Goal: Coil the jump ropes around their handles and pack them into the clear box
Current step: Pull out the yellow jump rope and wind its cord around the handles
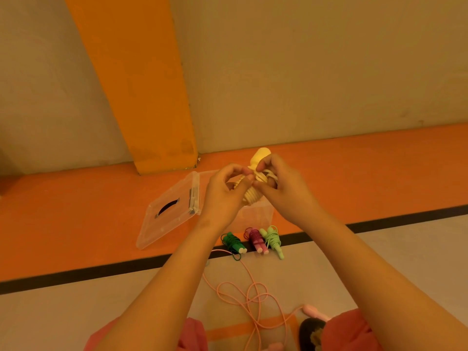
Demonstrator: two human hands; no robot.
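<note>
Jump ropes show here in five colours, and none can be seen packed. The yellow jump rope [251,196] is held up between both hands, most of its cord wound round the handles. The left hand [224,198] pinches the bundle at its wound middle, while the right hand [287,190] has its fingers curled round the last loops near the handle top, so this coil looks nearly finished. Behind and below the fingers sits the clear box [257,216], its lid [167,219] swung open on the left side; the hands hide much of its inside. Just below the fingers, on the floor, lie three finished bundles: the dark green rope [233,243], the magenta rope [255,239] and the light green rope [272,240]. Well below the fingers, the pink rope [253,297] sprawls uncoiled. Left to do, I judge: one coil and all the packing.
</note>
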